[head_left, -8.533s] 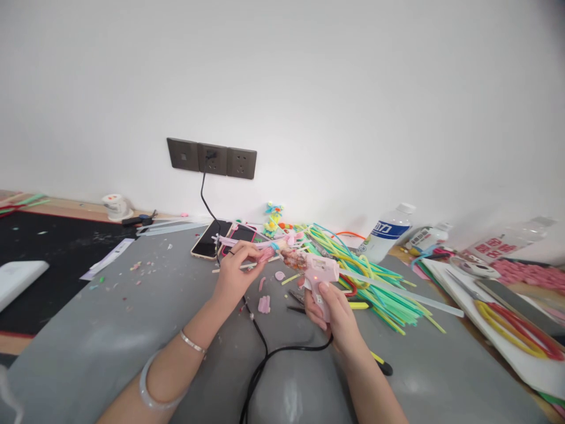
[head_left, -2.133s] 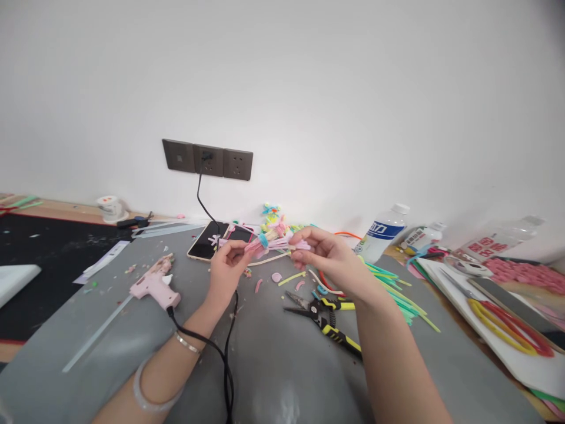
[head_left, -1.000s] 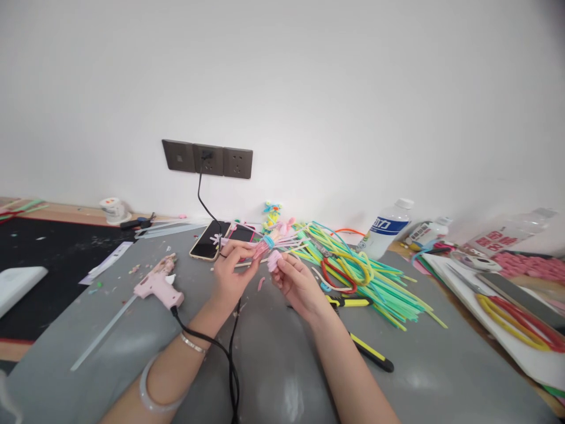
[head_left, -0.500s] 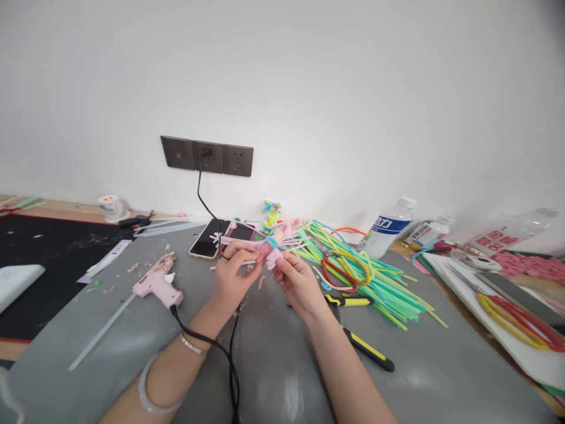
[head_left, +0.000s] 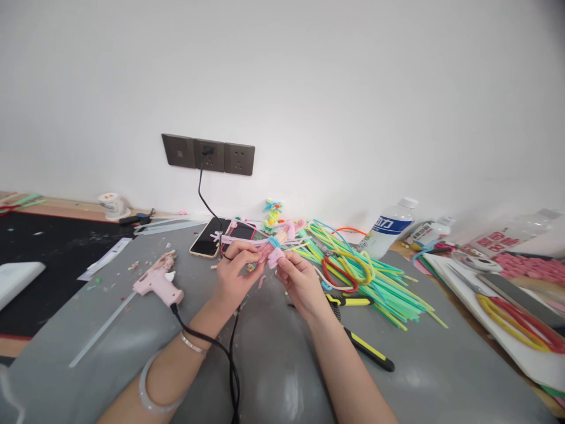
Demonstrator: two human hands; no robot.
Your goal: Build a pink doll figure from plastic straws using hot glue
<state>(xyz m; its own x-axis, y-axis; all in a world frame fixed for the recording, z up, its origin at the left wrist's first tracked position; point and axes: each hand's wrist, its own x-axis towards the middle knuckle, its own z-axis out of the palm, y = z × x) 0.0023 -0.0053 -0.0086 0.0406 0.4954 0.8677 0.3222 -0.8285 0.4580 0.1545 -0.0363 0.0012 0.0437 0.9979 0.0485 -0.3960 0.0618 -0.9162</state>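
Observation:
Between my hands, over the middle of the grey mat, is a small pipe-cleaner figure (head_left: pixel 276 253) in pink with a blue band round it. My left hand (head_left: pixel 238 272) pinches its left side with thumb and fingers. On the other side, my right hand (head_left: pixel 299 281) has thumb and forefinger closed on a pale pink fuzzy piece at its lower end. Long pale pink pipe cleaners (head_left: pixel 241 239) stretch out to the left behind my left hand. Parts of the figure are hidden by my fingers.
A pink glue gun (head_left: pixel 158 285) with a black cable lies left. Yellow-black pliers (head_left: pixel 364 347) and a pile of green and yellow pipe cleaners (head_left: pixel 388 288) lie right. A phone (head_left: pixel 207 238) lies behind my left hand; a bottle (head_left: pixel 388 227) stands near the wall.
Almost nothing differs. My right hand's fingers have shifted slightly on the pink piece, and the view has moved a little.

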